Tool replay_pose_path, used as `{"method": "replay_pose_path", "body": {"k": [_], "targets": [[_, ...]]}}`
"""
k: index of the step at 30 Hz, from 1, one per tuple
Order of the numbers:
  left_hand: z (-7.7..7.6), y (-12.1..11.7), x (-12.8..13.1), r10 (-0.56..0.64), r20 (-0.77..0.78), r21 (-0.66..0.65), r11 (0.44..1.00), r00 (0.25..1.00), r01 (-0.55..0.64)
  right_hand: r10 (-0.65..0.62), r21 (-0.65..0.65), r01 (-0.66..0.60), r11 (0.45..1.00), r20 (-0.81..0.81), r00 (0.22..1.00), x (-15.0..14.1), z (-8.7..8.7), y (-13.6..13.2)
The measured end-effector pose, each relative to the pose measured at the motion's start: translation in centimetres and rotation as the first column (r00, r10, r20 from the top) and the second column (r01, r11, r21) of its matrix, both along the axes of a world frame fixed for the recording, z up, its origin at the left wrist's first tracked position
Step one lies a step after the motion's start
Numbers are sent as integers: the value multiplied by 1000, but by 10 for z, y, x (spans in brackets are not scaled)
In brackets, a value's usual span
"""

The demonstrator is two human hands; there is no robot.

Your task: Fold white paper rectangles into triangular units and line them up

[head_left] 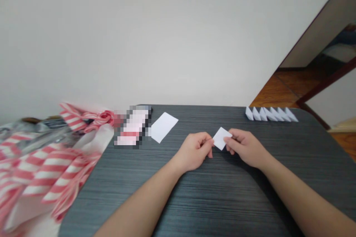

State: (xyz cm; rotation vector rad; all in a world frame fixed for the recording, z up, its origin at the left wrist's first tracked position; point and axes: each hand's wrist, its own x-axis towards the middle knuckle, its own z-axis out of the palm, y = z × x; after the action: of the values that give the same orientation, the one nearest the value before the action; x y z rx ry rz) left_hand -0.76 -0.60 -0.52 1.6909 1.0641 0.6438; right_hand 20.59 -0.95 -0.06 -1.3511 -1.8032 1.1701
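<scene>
A small white piece of paper (221, 137), turned like a diamond, is held up between my two hands over the dark table. My left hand (196, 150) pinches its left corner between thumb and fingers. On the opposite side, my right hand (244, 147) grips the right edge, thumb on top. Whether the paper has folds in it I cannot tell. To the left of my hands lies a flat white sheet of paper (164, 127). Several folded white paper pieces (271, 114) stand in a row at the table's back right.
The dark wood-grain table (211, 200) meets a pale wall (178, 37) at its back edge. A pixelated, phone-like object (133, 126) lies at the back left. Red-and-white striped cloth (52, 166) is heaped beside the table's left edge. Wooden floor (275, 90) shows at right.
</scene>
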Motion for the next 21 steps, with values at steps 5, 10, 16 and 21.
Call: {"method": "replay_pose_path", "body": {"k": [5,10,16,21], "targets": [[1,1,-2,-4,13,-18,1000,1000,4,0,-8,0,1000,-19,1000,-2,0,0],[0,1,1,-34,66,-57,998,997,38,60,-21,-60,998,9,998,0,-1,0],[4,1,2,-48,23,-41,998,999,49,126,-45,-126,991,-9,992,-4,-2,-1],[3,2,2,-40,1,-8,999,999,40,109,-32,-109,994,5,994,-4,-2,-1]]}}
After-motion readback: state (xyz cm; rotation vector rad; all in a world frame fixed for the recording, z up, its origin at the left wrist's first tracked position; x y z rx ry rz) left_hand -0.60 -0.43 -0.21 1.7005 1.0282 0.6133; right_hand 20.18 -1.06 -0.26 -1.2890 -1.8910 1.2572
